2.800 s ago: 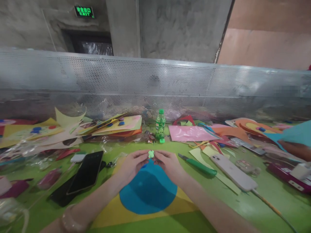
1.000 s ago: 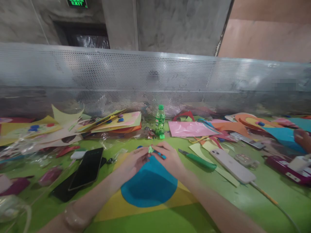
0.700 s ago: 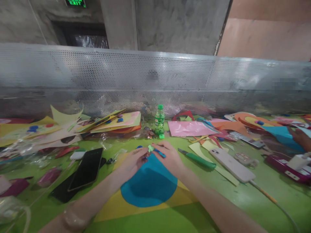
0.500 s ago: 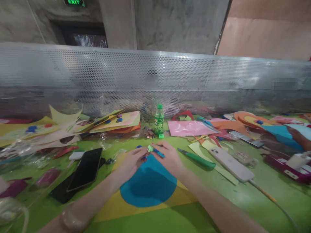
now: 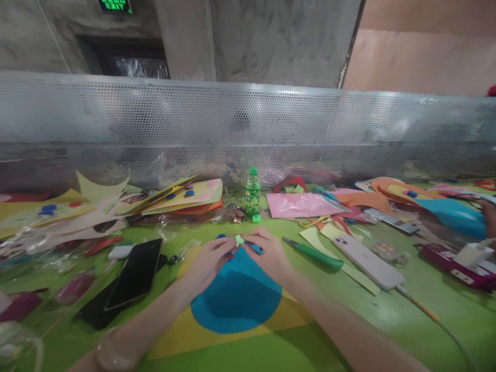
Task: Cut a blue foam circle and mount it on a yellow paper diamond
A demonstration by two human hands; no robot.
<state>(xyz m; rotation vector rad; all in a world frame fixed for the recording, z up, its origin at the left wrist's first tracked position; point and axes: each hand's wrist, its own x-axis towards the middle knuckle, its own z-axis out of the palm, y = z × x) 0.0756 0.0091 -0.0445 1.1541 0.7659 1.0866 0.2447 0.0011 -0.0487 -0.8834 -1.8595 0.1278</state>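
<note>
Between the fingertips of both hands is a small light-green piece [image 5: 239,240], too small to name surely; it looks like soft clay. My left hand [image 5: 211,261] pinches it from the left, and my right hand [image 5: 269,253] closes on it from the right. Just under the hands lies a blue paper shape [image 5: 236,294] with a rounded lower edge, on a yellow sheet [image 5: 174,336]. Bits of darker blue show beside the fingers, partly hidden by them.
A green bottle [image 5: 253,196] stands beyond my hands. To the right lie a green-handled cutter [image 5: 320,257], a pale phone [image 5: 368,261] and a purple power strip [image 5: 457,266]. A black phone [image 5: 135,274] lies left. Paper scraps line the metal mesh panel [image 5: 310,129]. Another person's hand [image 5: 490,217] shows far right.
My fingers have shifted slightly around the light-green piece, which now shows more clearly. The other person's hand at far right has drawn back toward the frame edge.
</note>
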